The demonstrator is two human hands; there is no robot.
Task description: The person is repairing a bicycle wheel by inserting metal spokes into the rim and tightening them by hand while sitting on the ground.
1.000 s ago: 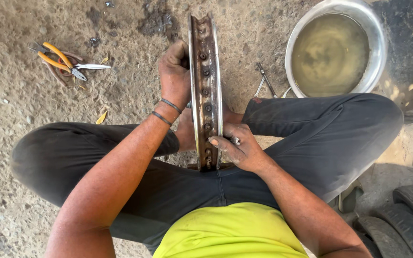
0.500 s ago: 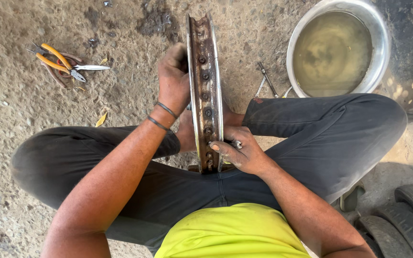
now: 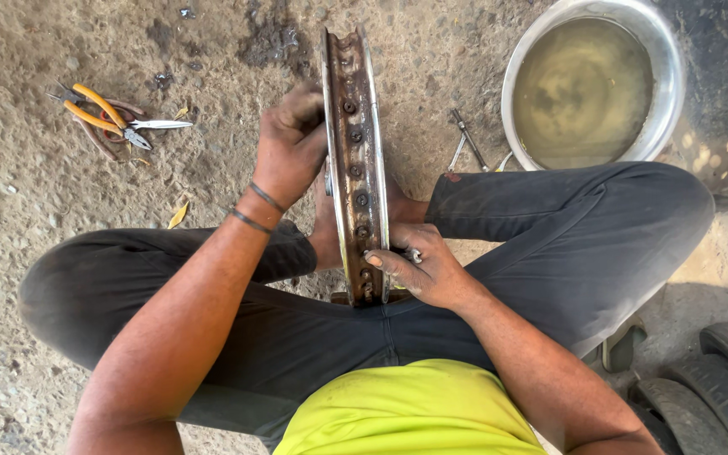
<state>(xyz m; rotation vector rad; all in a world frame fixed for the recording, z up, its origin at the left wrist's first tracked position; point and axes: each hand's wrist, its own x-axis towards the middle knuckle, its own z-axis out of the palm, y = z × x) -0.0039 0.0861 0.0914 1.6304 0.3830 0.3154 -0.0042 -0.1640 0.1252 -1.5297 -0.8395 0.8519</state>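
**Rusty wheel rim held up between two legs**

A person sits on the dirt floor (image 3: 35,194) with legs crossed. A rusty wheel rim (image 3: 354,160) stands on its edge between the knees. The left hand (image 3: 290,147) grips the rim's left side, fingers curled tight on it. The right hand (image 3: 427,268) presses low on the rim's right side, fingers closed around a small metal tool (image 3: 412,254). Yellow pliers (image 3: 99,114) lie well apart on the left. A metal bowl (image 3: 667,101) of muddy water sits on the right.

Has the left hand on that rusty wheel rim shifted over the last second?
Barely. The left hand stays gripping the wheel rim at about the same height, level with the yellow-handled pliers lying on the ground.
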